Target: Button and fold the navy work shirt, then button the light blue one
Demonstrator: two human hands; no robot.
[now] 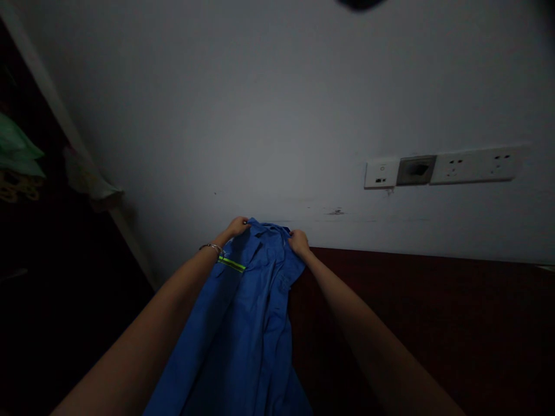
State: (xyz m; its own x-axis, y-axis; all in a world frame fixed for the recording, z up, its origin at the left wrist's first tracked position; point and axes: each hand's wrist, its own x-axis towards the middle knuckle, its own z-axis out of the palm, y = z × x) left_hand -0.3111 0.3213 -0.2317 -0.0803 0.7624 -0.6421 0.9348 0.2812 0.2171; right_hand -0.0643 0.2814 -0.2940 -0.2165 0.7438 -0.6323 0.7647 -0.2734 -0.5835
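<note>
From the head camera, with the clock centred on the middle of the view, I see a blue garment [251, 323] running from the middle down to six o'clock, past the lower edge. The left hand [239, 226] pinches its upper corner on the ten o'clock side; the right hand [299, 242] grips the upper part on the two o'clock side, so the bunched top is spanned between them, close to the grey wall [269, 115]. A yellow-green stripe [232, 264] crosses the cloth just below the left wrist, which wears a bracelet [212, 247].

The desk [390, 289], dark red, spreads towards four o'clock, its far edge running along the wall. The garment's right edge overlaps it; I can't tell how much of the cloth rests there. Open air lies towards twelve, above both hands and before the wall, and between the right forearm and the sockets [474, 166], which sit just short of three, well apart from the hand.

Just past nine, beyond the wall's slanting left border [47, 86], a light-green cloth [17, 147] shows. The area around eight is too dark to read.
</note>
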